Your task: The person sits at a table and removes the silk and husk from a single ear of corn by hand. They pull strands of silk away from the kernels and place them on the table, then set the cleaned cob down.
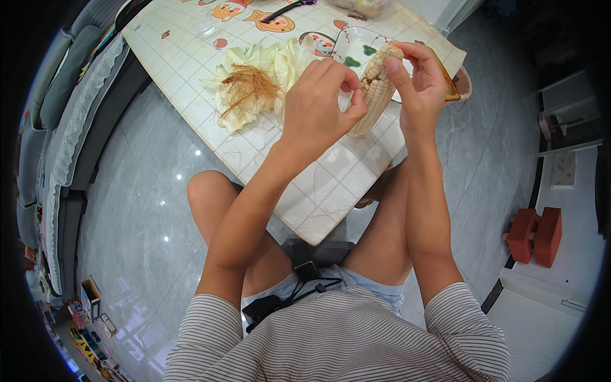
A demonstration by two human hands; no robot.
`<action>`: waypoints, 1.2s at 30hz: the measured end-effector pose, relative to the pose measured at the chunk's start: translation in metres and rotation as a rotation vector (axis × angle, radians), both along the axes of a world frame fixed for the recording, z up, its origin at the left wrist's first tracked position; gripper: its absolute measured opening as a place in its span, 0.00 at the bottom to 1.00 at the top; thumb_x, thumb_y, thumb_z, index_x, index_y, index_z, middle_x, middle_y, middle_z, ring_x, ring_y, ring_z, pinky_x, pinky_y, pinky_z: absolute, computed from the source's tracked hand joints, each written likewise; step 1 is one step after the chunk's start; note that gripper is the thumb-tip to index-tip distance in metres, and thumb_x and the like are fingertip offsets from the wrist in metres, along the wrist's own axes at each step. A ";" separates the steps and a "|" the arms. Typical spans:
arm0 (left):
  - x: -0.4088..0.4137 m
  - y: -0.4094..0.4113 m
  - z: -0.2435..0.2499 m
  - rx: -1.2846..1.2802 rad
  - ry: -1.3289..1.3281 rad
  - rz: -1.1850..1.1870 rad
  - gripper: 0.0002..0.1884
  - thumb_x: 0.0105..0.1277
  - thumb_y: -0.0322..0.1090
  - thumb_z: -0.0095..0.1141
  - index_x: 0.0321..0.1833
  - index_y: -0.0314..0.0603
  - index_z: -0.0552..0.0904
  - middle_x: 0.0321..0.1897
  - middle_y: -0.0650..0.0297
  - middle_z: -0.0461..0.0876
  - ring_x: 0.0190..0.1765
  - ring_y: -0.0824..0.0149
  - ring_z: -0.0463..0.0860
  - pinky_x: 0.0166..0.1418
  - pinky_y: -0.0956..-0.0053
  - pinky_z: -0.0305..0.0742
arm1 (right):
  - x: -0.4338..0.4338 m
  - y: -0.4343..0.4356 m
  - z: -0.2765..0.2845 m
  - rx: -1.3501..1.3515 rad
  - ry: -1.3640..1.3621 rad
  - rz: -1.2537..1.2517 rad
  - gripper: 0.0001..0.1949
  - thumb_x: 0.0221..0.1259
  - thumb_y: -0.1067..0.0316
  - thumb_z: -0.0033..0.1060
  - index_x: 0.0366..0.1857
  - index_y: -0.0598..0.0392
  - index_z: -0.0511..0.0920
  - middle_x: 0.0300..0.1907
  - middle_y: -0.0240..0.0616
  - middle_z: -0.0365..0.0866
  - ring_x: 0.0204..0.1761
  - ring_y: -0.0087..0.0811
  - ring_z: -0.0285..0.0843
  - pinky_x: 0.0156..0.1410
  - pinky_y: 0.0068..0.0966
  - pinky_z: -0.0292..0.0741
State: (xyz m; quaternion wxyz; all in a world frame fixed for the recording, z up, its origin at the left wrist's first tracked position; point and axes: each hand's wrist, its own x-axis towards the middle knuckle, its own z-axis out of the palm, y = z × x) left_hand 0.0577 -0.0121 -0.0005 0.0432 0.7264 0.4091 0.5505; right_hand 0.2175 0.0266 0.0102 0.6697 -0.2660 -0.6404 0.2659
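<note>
My right hand grips the upper end of a husked ear of white corn, with the thumb on the near side and the fingers behind. The ear tilts over the table, and there is a gap in its rows of kernels near the upper end. My left hand has its thumb and forefinger pinched together against the ear's left side at that gap; whether a loose kernel is between them is hidden. Pale green corn husks lie left of the ear, topped by a tangle of brown corn silk.
A white square dish with painted leaves stands behind the ear. The table has a checked cover, its corner pointing between my knees. A bin is beyond its right edge. A plastic bag and a clear cup are farther back.
</note>
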 end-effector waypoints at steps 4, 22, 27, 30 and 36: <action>-0.002 -0.002 0.001 -0.046 -0.032 -0.028 0.07 0.53 0.27 0.65 0.32 0.41 0.79 0.28 0.63 0.78 0.34 0.62 0.80 0.38 0.67 0.76 | 0.001 0.000 0.000 -0.008 0.021 0.005 0.15 0.59 0.66 0.73 0.46 0.61 0.82 0.44 0.36 0.81 0.50 0.26 0.77 0.61 0.26 0.70; 0.004 -0.007 -0.001 0.058 -0.006 0.041 0.06 0.53 0.27 0.68 0.33 0.42 0.84 0.29 0.65 0.80 0.36 0.62 0.79 0.39 0.68 0.75 | -0.001 -0.001 0.001 -0.020 0.025 -0.024 0.15 0.59 0.64 0.74 0.45 0.61 0.82 0.43 0.36 0.82 0.49 0.25 0.77 0.60 0.26 0.70; -0.002 -0.008 0.005 -0.027 -0.014 0.018 0.05 0.54 0.26 0.67 0.32 0.41 0.83 0.27 0.64 0.81 0.33 0.63 0.79 0.37 0.69 0.75 | -0.002 0.000 0.001 0.007 -0.015 -0.039 0.15 0.57 0.64 0.75 0.44 0.60 0.83 0.42 0.34 0.81 0.48 0.25 0.77 0.57 0.24 0.70; -0.005 -0.008 0.009 -0.057 0.022 0.008 0.05 0.55 0.26 0.66 0.33 0.39 0.83 0.27 0.64 0.81 0.31 0.67 0.78 0.36 0.73 0.75 | -0.004 -0.002 0.002 0.012 -0.027 -0.040 0.15 0.57 0.63 0.75 0.43 0.59 0.83 0.41 0.34 0.81 0.47 0.25 0.76 0.56 0.23 0.69; -0.001 -0.003 0.007 -0.018 0.027 0.023 0.06 0.52 0.25 0.64 0.30 0.39 0.79 0.26 0.63 0.78 0.31 0.64 0.78 0.36 0.71 0.75 | -0.006 -0.004 0.003 0.002 -0.022 -0.029 0.15 0.56 0.64 0.75 0.43 0.59 0.83 0.41 0.34 0.81 0.47 0.25 0.76 0.55 0.23 0.69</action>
